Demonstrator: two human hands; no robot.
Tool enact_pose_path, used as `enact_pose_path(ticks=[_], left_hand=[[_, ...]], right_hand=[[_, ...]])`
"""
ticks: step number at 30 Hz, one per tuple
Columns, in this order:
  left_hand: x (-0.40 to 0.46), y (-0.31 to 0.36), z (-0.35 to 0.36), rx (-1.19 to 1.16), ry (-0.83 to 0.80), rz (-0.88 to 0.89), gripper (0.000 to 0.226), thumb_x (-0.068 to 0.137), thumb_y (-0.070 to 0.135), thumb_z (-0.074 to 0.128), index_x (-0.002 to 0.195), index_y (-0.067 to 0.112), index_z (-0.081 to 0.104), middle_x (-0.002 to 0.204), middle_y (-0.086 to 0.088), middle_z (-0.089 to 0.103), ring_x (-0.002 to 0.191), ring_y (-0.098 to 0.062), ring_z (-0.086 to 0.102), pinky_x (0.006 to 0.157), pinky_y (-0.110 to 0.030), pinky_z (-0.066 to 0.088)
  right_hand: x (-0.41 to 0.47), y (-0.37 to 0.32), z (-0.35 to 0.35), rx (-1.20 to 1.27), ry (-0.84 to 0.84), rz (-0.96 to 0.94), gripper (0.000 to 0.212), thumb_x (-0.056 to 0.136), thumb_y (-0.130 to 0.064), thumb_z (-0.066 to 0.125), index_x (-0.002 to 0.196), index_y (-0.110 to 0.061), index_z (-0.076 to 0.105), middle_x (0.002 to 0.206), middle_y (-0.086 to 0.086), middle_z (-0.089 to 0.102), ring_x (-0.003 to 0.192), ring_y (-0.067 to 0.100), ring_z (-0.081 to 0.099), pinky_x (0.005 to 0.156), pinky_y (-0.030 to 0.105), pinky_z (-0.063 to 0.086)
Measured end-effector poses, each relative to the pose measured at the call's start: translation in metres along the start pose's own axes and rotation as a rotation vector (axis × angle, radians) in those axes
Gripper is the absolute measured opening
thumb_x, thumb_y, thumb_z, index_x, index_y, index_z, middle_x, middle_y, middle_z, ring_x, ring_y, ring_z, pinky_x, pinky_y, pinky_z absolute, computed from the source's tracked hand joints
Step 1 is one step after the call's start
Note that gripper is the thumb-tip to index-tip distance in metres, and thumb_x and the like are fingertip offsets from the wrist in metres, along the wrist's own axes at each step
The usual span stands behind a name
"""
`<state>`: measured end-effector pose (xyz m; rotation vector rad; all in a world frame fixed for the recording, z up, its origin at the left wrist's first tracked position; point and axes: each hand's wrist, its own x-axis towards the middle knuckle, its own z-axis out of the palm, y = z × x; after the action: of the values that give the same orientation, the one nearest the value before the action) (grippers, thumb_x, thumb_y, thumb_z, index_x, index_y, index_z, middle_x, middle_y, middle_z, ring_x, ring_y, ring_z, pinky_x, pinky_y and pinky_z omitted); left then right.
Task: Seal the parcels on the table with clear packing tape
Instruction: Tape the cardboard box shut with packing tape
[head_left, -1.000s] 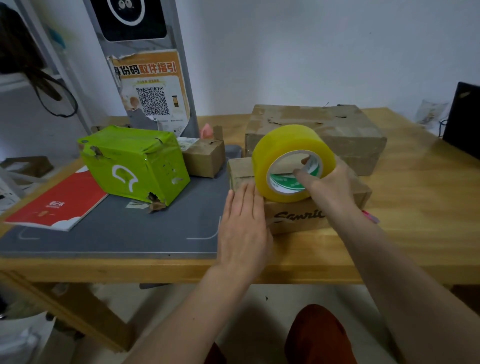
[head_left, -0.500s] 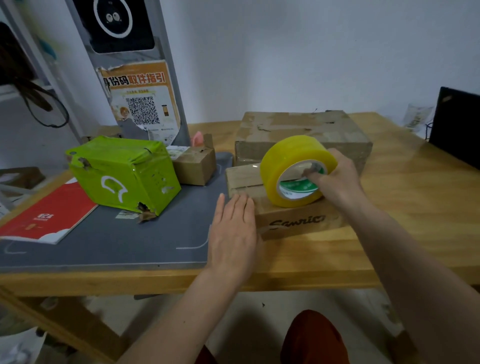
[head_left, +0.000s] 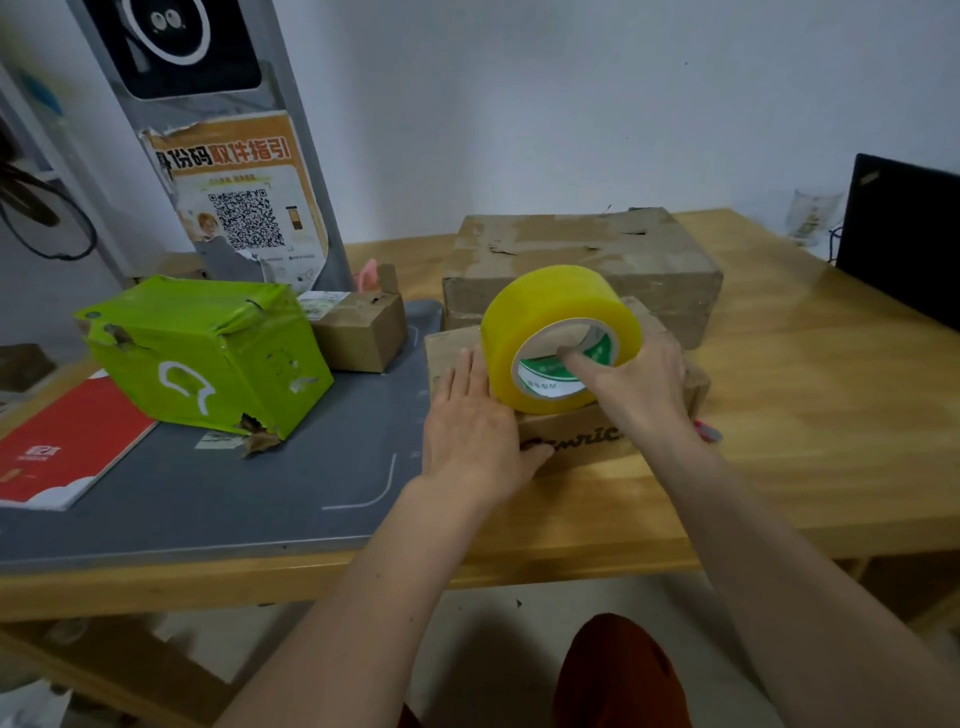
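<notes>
The tape roll (head_left: 558, 338) stands on edge atop the small box (head_left: 582, 441) at desk (head_left: 779, 441) centre, the right hand (head_left: 636, 387) curled through its core in a firm grip. The left hand (head_left: 470, 431), fingers flat, presses the box's 9 o'clock end. Best to keep that end pinned and draw the roll straight toward 3 o'clock, low along the seam.

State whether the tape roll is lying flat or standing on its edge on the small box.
On edge: the tape roll shows its open core sideways, rim resting on the small box.
</notes>
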<state>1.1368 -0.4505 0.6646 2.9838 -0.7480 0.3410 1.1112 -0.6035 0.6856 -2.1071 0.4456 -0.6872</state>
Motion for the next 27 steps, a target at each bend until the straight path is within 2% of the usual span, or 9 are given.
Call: enact_pose_path(ticks=[3, 7, 10, 14, 16, 18, 21, 24, 27], left_hand=[[0.001, -0.001, 0.0, -0.004, -0.019, -0.01, 0.104, 0.09, 0.068, 0.05, 0.158, 0.009, -0.003, 0.166, -0.011, -0.007, 0.153, -0.026, -0.008, 0.125, -0.039, -0.001], [0.001, 0.0, -0.001, -0.017, -0.016, -0.027, 0.105, 0.091, 0.067, 0.05, 0.158, 0.008, -0.005, 0.167, -0.01, -0.006, 0.154, -0.024, -0.007, 0.125, -0.037, -0.001], [0.001, -0.001, -0.002, -0.024, -0.026, -0.021, 0.106, 0.091, 0.067, 0.05, 0.158, 0.008, -0.006, 0.167, -0.009, -0.007, 0.154, -0.023, -0.007, 0.125, -0.036, -0.002], [0.002, -0.003, -0.003, -0.079, -0.046, -0.034, 0.109, 0.09, 0.065, 0.053, 0.156, 0.008, -0.012, 0.167, -0.007, -0.01, 0.153, -0.021, -0.009, 0.124, -0.034, -0.003], [0.002, -0.002, -0.002, -0.087, -0.051, -0.034, 0.11, 0.09, 0.065, 0.054, 0.156, 0.008, -0.013, 0.166, -0.007, -0.01, 0.153, -0.021, -0.009, 0.124, -0.035, -0.003], [0.003, 0.0, -0.001, -0.088, -0.049, -0.037, 0.111, 0.09, 0.064, 0.055, 0.156, 0.008, -0.013, 0.166, -0.007, -0.01, 0.153, -0.021, -0.009, 0.125, -0.036, -0.003], [0.005, 0.001, -0.002, -0.076, -0.065, -0.046, 0.111, 0.089, 0.065, 0.056, 0.156, 0.008, -0.013, 0.167, -0.008, -0.01, 0.153, -0.022, -0.009, 0.125, -0.037, -0.002], [0.006, 0.002, -0.005, -0.063, -0.1, -0.036, 0.112, 0.088, 0.066, 0.056, 0.156, 0.009, -0.012, 0.166, -0.008, -0.011, 0.153, -0.023, -0.01, 0.124, -0.037, -0.004], [0.008, 0.005, -0.008, -0.052, -0.133, -0.038, 0.114, 0.086, 0.068, 0.057, 0.157, 0.011, -0.012, 0.166, -0.011, -0.013, 0.153, -0.026, -0.012, 0.123, -0.038, -0.005]], right_hand=[[0.005, 0.002, -0.003, -0.068, -0.042, 0.052, 0.041, 0.083, -0.053, 0.066, 0.085, -0.011, 0.061, 0.105, 0.013, 0.061, 0.123, 0.036, 0.043, 0.108, 0.047, 0.03], [0.016, 0.0, -0.009, -0.015, -0.143, 0.073, 0.047, 0.084, -0.053, 0.063, 0.105, -0.011, 0.067, 0.116, 0.013, 0.063, 0.128, 0.037, 0.042, 0.113, 0.047, 0.025], [0.014, -0.003, -0.011, 0.043, -0.181, 0.074, 0.06, 0.068, -0.066, 0.057, 0.102, -0.018, 0.066, 0.111, 0.01, 0.066, 0.122, 0.039, 0.05, 0.106, 0.053, 0.037], [0.02, -0.002, -0.038, 0.186, -0.114, 0.095, 0.01, 0.091, -0.014, 0.066, 0.087, -0.006, 0.07, 0.089, 0.013, 0.07, 0.092, 0.032, 0.064, 0.082, 0.042, 0.052], [0.024, 0.003, -0.053, 0.213, -0.083, 0.094, 0.018, 0.091, -0.008, 0.066, 0.077, -0.02, 0.065, 0.085, 0.004, 0.066, 0.092, 0.026, 0.063, 0.08, 0.036, 0.048], [0.027, 0.01, -0.055, 0.218, -0.065, 0.082, 0.025, 0.09, -0.009, 0.067, 0.073, -0.027, 0.062, 0.088, 0.005, 0.066, 0.095, 0.027, 0.064, 0.082, 0.039, 0.051], [0.022, 0.015, -0.048, 0.275, -0.018, 0.113, 0.015, 0.087, -0.019, 0.072, 0.076, -0.027, 0.064, 0.09, 0.005, 0.068, 0.096, 0.028, 0.066, 0.087, 0.047, 0.054], [0.015, 0.018, -0.039, 0.345, -0.009, 0.137, 0.018, 0.079, -0.026, 0.08, 0.092, -0.024, 0.068, 0.095, 0.001, 0.07, 0.096, 0.022, 0.066, 0.084, 0.042, 0.055], [0.014, 0.02, -0.031, 0.272, -0.006, 0.119, 0.022, 0.068, -0.04, 0.082, 0.079, -0.03, 0.065, 0.098, 0.005, 0.071, 0.104, 0.026, 0.063, 0.084, 0.048, 0.055]])
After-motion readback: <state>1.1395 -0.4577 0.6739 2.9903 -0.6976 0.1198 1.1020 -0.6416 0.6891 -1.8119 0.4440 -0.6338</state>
